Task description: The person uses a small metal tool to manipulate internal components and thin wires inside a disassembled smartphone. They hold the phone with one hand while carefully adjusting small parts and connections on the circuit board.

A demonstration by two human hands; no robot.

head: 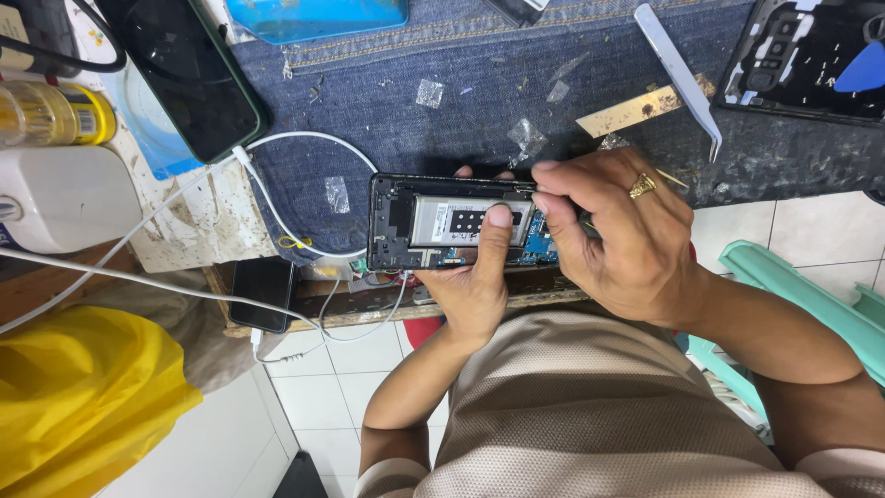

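From my remote seat, the far left of the frame shows a yellow cloth bundle (78,392) hanging below the bench edge, a white box-shaped device (64,195) above it, and a yellow bottle (55,112) lying on its side. A dark green phone (189,69) rests screen up at the top, a white cable (277,198) plugged into its lower corner and looping across the denim mat (479,101). A small black phone (263,293) lies at the bench edge just below.

At centre I see the opened phone (433,221), back cover off, silver battery and blue board exposed, held at the near edge of the bench over the mat. My left hand (470,286) grips it from below, thumb pressed on the battery and fingertips curled over the far rim. My right hand (622,235), wearing a gold ring (643,185), is closed in a narrow pinch at the phone's right end; whatever thin tool it grips is hidden by the fingers, so I cannot tell what it is.

Farther right, metal tweezers (682,74) lie on the mat beside a strip of brass-coloured metal (631,111). A black phone back cover (802,60) with a blue pick (865,72) sits at the top right corner.
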